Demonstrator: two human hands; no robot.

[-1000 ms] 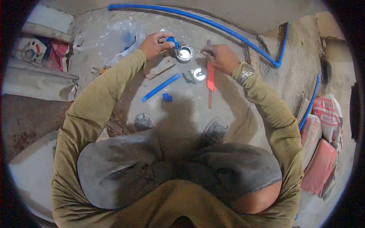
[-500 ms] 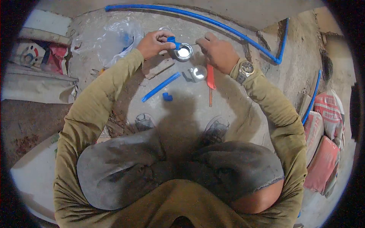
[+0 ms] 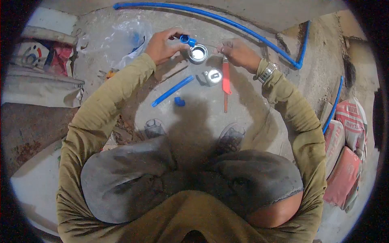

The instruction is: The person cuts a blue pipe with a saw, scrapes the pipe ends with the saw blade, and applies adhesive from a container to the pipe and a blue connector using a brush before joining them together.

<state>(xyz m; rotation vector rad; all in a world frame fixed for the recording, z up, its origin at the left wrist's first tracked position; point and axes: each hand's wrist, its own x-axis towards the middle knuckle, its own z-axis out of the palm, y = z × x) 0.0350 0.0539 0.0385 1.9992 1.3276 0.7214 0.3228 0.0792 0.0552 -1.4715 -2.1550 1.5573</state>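
Fitting first: that blue elbow fitting is pinched in your left hand, fingers closed round it, held just above and to the far-left side of the open glue tin on the concrete floor. Your right hand is curled shut on a thin applicator stick that reaches toward the tin; I can't make out its tip, it's too fine to see.

My take on doing this bit well: keep the fitting's mouth turned toward you so you can see the inside of the socket, and keep it right over the tin so drips land back in it and not on the floor. Wipe the stick on the tin's rim before you bring it across, then run it once round the socket, thin and even. Don't glob it.

The tin's lid lies just this side of the tin, next to the orange-handled tool, so watch your right wrist doesn't knock either. The short blue pipe piece and a second small blue fitting sit nearer your shoes, within easy reach, I'd guess. The long blue pipe runs along the wall beyond, well clear.
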